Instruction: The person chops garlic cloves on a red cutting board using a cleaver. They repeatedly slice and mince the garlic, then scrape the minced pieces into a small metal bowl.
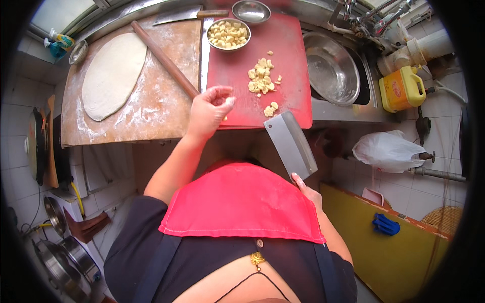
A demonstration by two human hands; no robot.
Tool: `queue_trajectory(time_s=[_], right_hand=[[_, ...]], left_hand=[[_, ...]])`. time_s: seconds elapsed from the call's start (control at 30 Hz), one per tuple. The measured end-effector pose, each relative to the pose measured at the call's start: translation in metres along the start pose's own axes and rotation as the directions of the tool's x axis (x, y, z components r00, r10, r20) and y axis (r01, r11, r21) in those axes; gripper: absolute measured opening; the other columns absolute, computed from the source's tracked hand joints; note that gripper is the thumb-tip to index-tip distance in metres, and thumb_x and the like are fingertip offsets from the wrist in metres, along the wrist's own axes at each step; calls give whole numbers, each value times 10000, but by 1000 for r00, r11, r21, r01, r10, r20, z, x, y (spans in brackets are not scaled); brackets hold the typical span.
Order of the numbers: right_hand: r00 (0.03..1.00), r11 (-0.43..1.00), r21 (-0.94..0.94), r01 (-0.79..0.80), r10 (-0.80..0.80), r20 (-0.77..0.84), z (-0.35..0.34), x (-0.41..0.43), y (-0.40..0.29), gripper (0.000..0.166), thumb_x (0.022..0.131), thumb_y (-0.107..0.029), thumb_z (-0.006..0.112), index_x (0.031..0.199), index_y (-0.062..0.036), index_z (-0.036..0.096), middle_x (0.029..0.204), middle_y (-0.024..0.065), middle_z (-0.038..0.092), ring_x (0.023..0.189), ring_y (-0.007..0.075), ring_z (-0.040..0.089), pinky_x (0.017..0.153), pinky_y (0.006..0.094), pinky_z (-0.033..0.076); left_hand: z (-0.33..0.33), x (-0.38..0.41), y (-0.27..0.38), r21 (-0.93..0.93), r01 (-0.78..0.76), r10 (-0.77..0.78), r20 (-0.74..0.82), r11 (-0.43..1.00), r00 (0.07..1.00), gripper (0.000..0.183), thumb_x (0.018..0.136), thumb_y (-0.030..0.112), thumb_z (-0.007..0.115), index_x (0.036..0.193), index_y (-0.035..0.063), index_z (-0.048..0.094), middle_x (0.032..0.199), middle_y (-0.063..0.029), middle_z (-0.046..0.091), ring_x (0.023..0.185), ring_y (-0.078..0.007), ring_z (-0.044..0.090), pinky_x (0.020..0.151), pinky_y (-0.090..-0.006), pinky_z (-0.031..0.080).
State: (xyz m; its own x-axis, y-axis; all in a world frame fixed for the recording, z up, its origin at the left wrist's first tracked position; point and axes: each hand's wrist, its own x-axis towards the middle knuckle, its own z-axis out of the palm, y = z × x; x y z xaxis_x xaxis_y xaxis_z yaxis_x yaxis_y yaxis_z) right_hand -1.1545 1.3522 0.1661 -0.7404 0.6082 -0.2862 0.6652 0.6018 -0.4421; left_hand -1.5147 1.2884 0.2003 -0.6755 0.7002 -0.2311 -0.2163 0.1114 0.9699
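My right hand (308,193) holds a Chinese cleaver (291,146) by its handle, low at the right of my apron. The blade tilts up and left, its top end overlapping the front edge of a red cutting board (227,74). Near that end lie a few crushed garlic pieces (271,109), with a larger heap of flattened garlic (261,75) farther back. My left hand (212,108) is over the board's left front edge, fingers curled, thumb apart and nothing visible in its grasp. A small garlic bit (225,118) shows beside it. Peeled garlic cloves (227,34) fill a metal bowl (228,49) behind.
Left of the board, a floured wooden board (163,121) carries a rolled dough sheet (113,75), a rolling pin (166,60) and another cleaver (178,16). A second metal bowl (251,11) stands at the back. Rightward are a steel basin (333,72) in the sink and a yellow jug (401,89).
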Motion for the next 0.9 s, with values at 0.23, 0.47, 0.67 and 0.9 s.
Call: queue_trajectory(time_s=[0.23,0.47,0.67,0.9], right_hand=[[999,984,-174,34,-27,39,-83,61,-74,490,841,-245,587,1311,-268,451,723,163,627,693,360,625,622,462,502],[1000,993,-117,-4,4,-6,-93,26,-48,528,794,-198,630,1297,-288,501,788,92,654,711,306,634,639,410,508],[996,1000,12,5,-4,-91,-83,22,-28,536,776,-150,648,1285,-254,518,897,73,679,779,292,651,688,384,522],[968,974,191,122,-74,-241,-63,24,-23,518,763,-100,655,1261,-188,543,962,62,680,824,279,658,738,342,529]], left_hand=[[16,4,-20,102,-23,17,58,995,998,141,802,81,694,925,41,638,694,21,574,575,-28,515,451,-196,427],[60,37,-75,533,-446,399,209,718,893,193,733,57,696,895,12,602,771,-109,580,588,-202,584,558,-320,491],[82,54,-79,573,-537,412,346,619,843,203,715,55,702,879,25,587,838,-129,579,691,-275,609,661,-366,504],[64,52,-53,497,-538,458,285,680,842,320,719,68,749,1003,24,609,834,-76,591,649,-173,588,604,-301,512]])
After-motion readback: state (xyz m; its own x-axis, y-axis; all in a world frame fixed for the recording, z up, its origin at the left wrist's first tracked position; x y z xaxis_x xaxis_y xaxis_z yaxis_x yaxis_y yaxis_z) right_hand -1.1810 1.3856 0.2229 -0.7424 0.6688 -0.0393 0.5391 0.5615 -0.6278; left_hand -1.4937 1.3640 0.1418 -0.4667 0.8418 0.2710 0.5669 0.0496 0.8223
